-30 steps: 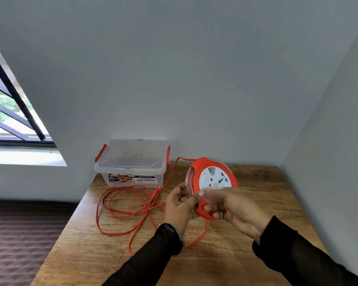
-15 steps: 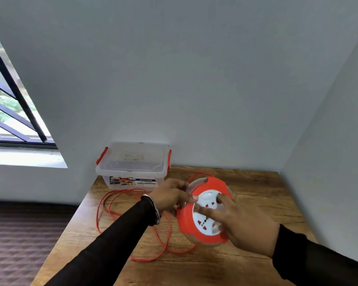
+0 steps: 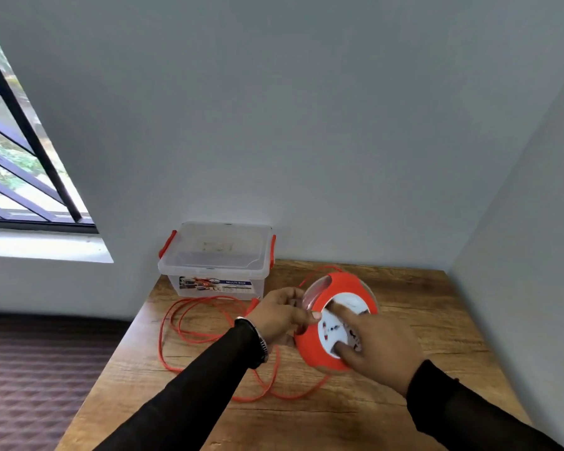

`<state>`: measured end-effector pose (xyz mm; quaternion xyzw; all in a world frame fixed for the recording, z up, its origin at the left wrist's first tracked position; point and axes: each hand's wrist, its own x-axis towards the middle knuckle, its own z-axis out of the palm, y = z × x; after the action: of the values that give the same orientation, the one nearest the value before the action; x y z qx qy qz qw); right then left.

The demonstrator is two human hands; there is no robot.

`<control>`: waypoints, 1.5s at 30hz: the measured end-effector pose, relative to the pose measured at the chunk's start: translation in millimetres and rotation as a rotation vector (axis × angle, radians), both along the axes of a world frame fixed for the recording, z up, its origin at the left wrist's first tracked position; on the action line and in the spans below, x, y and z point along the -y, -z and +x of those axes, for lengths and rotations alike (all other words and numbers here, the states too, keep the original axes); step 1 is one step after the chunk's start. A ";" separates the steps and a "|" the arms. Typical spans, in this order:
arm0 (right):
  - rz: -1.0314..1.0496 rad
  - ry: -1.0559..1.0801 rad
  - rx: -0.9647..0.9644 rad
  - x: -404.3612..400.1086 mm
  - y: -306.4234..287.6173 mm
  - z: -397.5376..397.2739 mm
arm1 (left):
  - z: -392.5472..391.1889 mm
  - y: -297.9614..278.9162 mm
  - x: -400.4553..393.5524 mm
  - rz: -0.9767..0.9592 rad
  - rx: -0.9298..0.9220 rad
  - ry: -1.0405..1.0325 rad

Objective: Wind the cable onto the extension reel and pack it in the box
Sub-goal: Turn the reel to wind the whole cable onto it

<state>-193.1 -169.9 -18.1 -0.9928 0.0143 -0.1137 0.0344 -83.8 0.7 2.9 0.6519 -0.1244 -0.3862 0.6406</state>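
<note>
Nearest the camera, two arms in black sleeves are stretched out over a wooden desk (image 3: 404, 418). A watch (image 3: 261, 341) is worn on the left wrist. The right hand (image 3: 376, 345) is laid on the white socket face of the orange reel (image 3: 313, 348), with its forefinger and thumb stretched out straight and pressed against that face; nothing is clasped in it. The left hand (image 3: 282, 315) is closed on the reel's left edge, its thumb lying over the orange rim and its fingers curled behind the clear flange. The reel is held tilted, face towards the camera, over the middle of the desk, a little right of centre; whether its lower edge touches the wood cannot be told.

The orange cable (image 3: 189, 323) is spread in loose loops on the desk to the left of the reel and under the left forearm, with one strand curving round in front of the reel and another arching over its top. The part already wound cannot be made out.

Further back, at the desk's far left corner against the wall, a clear plastic box (image 3: 217, 270) is stood with its lid on and its orange side clips down. It is well apart from the reel. A barred window (image 3: 20, 177) is seen at the left.
</note>
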 end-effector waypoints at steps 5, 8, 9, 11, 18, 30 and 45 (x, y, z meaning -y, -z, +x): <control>0.317 0.229 0.079 -5.8 1.2 8.8 | -13.1 16.9 7.2 -0.183 -0.045 -0.117; 0.522 0.306 0.061 -8.2 4.9 12.3 | -16.9 20.6 10.0 -0.205 -0.047 -0.152; 0.588 0.322 0.076 -9.2 7.0 13.5 | -18.8 21.4 11.0 -0.209 -0.040 -0.163; 0.800 0.358 0.122 -10.9 11.2 15.4 | -23.7 23.9 13.7 -0.210 0.007 -0.193; 1.695 0.588 0.129 -21.9 6.0 23.3 | -46.3 37.3 24.5 -0.184 0.297 -0.308; 2.056 0.585 -0.173 -21.0 -24.2 11.3 | -43.1 39.5 22.5 -0.205 0.155 -0.403; -0.243 -0.220 -0.264 -6.4 -55.0 -20.7 | 17.1 -8.8 1.8 -0.053 0.211 0.001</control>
<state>-213.8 -163.5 36.9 -0.9915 -0.1038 0.0210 -0.0756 -66.7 -1.1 11.7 0.6716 -0.2018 -0.3121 0.6409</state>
